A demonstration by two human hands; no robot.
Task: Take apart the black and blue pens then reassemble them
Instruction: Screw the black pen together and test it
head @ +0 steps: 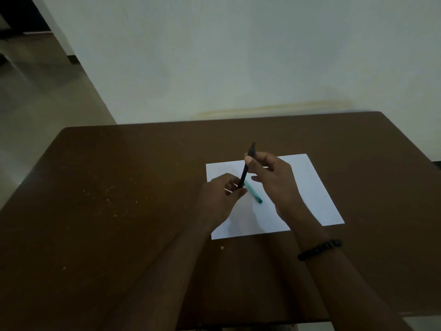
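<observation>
Head view: I've got the black pen [247,167] tilted over the white paper sheet [307,187], right hand [272,177] pinching its upper barrel, left hand [220,199] gripping the lower end, blue pen [254,194] lying mid-sheet; best twist straight, not bend.

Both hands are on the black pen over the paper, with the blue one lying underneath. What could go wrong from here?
1. The black pen is held above the sheet of paper; a small part coming free might drop and roll onto the dark table, hard to spot in this dim light.
2. The left hand works right beside the blue pen and could knock it away.
3. The right hand hides part of the barrel.
</observation>
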